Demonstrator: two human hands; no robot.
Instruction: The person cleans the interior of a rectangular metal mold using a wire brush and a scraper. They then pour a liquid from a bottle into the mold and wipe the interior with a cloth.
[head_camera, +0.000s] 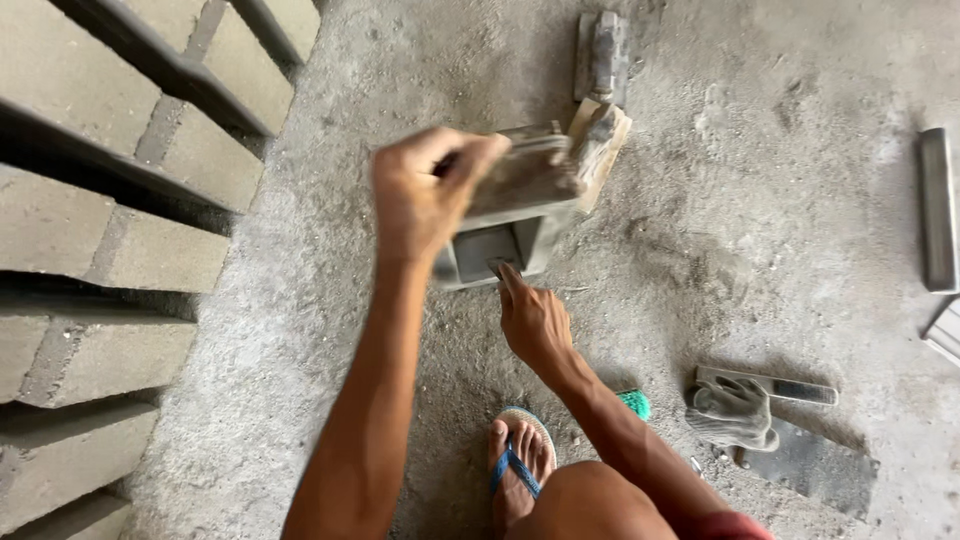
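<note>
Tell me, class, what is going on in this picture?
A person crouches on a dusty cement floor. The left hand, blurred, grips the top of a grey metal block mould. The right hand touches the mould's lower edge with its fingertips. Rows of grey concrete blocks lie to the left. A worn glove rests on a flat metal tool at the right, near the person's sandalled foot.

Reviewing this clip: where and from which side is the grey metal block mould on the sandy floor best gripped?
Probably by the top edge of the grey metal block mould, from above on its left side, where the left hand grips it: it stands tilted with that edge raised. The right hand touches its lower rim.
</note>
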